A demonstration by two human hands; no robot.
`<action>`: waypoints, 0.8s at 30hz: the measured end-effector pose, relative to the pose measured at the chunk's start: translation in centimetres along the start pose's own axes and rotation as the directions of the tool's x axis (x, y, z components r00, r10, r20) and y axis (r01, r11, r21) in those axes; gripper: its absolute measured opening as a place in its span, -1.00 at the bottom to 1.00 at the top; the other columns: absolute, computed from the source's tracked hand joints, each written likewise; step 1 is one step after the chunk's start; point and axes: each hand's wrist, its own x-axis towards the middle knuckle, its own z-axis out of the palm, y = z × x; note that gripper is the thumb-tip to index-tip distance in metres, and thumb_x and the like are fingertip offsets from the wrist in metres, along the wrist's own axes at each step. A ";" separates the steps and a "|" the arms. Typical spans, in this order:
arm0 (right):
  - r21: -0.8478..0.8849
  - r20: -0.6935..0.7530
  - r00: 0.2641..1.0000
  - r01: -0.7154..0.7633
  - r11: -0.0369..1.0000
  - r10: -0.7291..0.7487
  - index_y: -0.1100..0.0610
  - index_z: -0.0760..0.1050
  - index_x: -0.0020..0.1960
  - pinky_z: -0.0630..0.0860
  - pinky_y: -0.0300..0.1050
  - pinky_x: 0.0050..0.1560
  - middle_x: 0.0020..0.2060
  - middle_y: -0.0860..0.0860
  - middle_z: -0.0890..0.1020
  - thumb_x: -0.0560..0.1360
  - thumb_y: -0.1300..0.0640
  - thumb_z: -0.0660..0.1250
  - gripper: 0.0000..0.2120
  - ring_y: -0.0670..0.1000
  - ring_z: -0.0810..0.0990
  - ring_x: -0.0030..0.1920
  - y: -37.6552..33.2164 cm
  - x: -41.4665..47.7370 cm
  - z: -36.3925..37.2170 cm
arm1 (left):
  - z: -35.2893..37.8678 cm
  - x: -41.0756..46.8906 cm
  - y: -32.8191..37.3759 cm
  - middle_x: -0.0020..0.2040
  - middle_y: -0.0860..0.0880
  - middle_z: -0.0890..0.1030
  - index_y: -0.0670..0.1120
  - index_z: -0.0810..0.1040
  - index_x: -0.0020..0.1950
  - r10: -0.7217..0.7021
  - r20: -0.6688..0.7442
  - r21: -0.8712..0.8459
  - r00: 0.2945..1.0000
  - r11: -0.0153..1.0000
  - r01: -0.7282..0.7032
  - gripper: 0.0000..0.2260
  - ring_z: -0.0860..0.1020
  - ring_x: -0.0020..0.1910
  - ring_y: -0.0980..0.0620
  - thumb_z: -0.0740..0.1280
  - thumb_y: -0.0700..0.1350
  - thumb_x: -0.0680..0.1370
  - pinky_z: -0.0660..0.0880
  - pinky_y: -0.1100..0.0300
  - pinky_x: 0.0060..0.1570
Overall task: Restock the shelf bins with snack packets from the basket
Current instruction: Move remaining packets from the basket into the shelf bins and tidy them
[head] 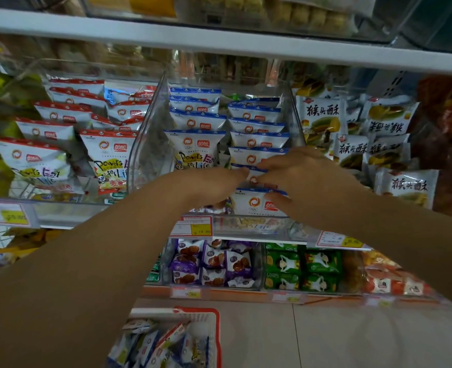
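Snack packets looked like they were getting squared up at the front of the middle bin. Right hand pressed on them, fingers spread. Left hand touched a top edge, and I couldn't tell if it was pinching. The basket below the bin held more, so probably grab another next.

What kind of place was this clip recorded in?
Most likely a shop's snack aisle: white shelves carry clear bins of packaged snacks, yellow price tags hang on the shelf edges, and a red basket of packets sits on the floor.
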 end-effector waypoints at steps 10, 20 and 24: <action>0.220 -0.087 0.996 0.039 0.975 -0.020 0.04 0.64 0.17 0.55 0.16 0.12 0.08 0.01 0.68 0.51 0.04 0.24 -0.70 0.11 0.64 0.03 -5.4 0.4 -2.6 | -0.2 -6.2 -2.7 0.08 0.12 0.51 0.01 0.51 0.28 0.319 -0.533 0.031 0.783 0.933 -0.359 -0.76 0.49 0.02 0.17 0.16 -0.01 0.67 0.39 0.33 -0.02; 0.365 0.314 0.902 0.173 0.915 -0.296 -0.04 0.51 0.28 0.55 0.02 0.11 0.19 -0.05 0.60 0.63 -0.01 0.16 -0.72 0.04 0.58 0.14 -22.9 -0.1 4.8 | 5.0 -18.6 -21.7 0.09 0.08 0.62 0.06 0.54 0.24 -0.036 -0.644 -0.250 0.764 0.954 -0.166 -0.80 0.61 0.01 0.09 0.26 -0.02 0.63 0.54 0.18 0.02; 0.432 0.461 0.829 0.100 0.896 -0.315 -0.08 0.51 0.28 0.56 -0.03 0.10 0.17 -0.11 0.60 0.61 0.00 0.19 -0.72 -0.03 0.59 0.08 -28.4 -0.1 9.7 | 9.0 -20.8 -30.4 0.11 0.00 0.61 0.05 0.52 0.24 -0.213 -0.525 -0.358 0.824 0.934 0.014 -0.80 0.59 -0.07 0.06 0.23 -0.07 0.64 0.50 0.34 -0.15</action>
